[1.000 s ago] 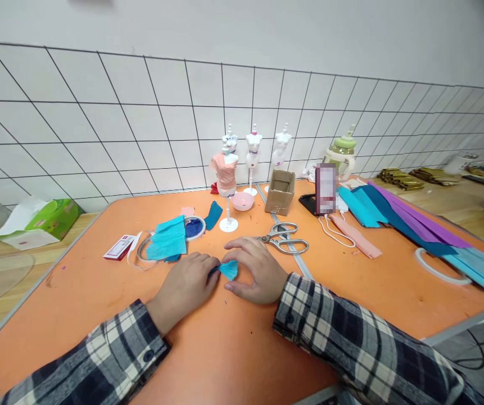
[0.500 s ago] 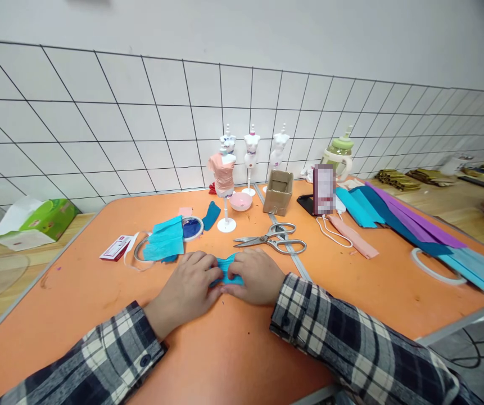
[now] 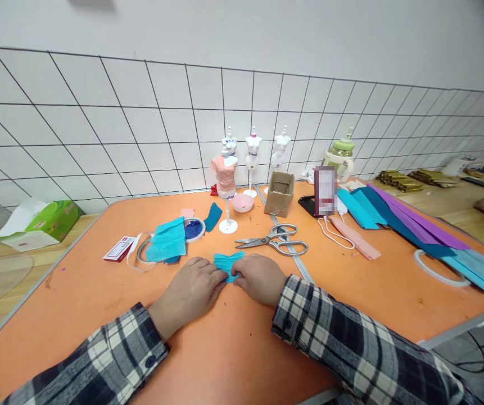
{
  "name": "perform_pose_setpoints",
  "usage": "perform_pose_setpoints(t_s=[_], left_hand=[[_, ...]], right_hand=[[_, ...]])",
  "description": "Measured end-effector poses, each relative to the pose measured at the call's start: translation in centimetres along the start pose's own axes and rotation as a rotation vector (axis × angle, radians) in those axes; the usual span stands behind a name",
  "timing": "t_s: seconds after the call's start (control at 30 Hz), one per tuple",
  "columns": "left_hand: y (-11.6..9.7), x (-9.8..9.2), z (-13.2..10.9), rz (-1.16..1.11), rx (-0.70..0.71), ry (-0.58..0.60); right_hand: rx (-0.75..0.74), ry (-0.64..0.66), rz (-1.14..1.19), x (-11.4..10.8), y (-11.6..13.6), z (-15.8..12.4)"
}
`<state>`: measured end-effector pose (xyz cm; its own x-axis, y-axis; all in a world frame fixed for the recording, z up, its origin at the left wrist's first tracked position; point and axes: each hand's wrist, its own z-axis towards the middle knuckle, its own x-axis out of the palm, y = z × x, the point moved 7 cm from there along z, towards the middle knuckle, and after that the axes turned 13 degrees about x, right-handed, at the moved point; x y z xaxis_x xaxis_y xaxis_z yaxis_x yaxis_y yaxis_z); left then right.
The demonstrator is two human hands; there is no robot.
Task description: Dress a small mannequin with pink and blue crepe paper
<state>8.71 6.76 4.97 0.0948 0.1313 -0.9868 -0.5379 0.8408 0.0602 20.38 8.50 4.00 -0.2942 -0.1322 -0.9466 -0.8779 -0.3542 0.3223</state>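
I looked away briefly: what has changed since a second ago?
The small blue piece, bunched before, now lies spread and creased. The right hand, open before, has curled onto it, uncovering the blades of the scissors. The left hand still touches it; the scissors stayed put.

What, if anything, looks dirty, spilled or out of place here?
The orange tabletop looks soiled: a brownish smudge marks its left side, and a dark speck lies on the near side of the right hand. Both interrupt the plain orange.
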Motion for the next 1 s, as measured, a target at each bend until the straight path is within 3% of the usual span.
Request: perform_pose_setpoints(t_s=[0.23,0.37,0.53,0.77,1.0], left_hand=[[0.0,-0.7,-0.3,-0.021,-0.064,-0.062],[-0.1,-1.4,-0.3,-0.034,-0.07,-0.114],[-0.1,-0.5,-0.1,-0.065,-0.013,-0.056],[0.1,0.2,0.1,-0.094,-0.024,-0.036],[0.0,-0.2,0.0,-0.07,-0.034,-0.076]], right_hand=[[-0.012,-0.165,0.042,-1.2,0.5,-0.6],[-0.054,-0.108,0.012,-0.8,0.7,-0.5],[-0.076,-0.027,-0.062,0.1,0.8,-0.3],[0.017,0.002,-0.022,0.4,0.2,-0.1],[-0.042,-0.053,-0.069,0.2,0.9,-0.2]])
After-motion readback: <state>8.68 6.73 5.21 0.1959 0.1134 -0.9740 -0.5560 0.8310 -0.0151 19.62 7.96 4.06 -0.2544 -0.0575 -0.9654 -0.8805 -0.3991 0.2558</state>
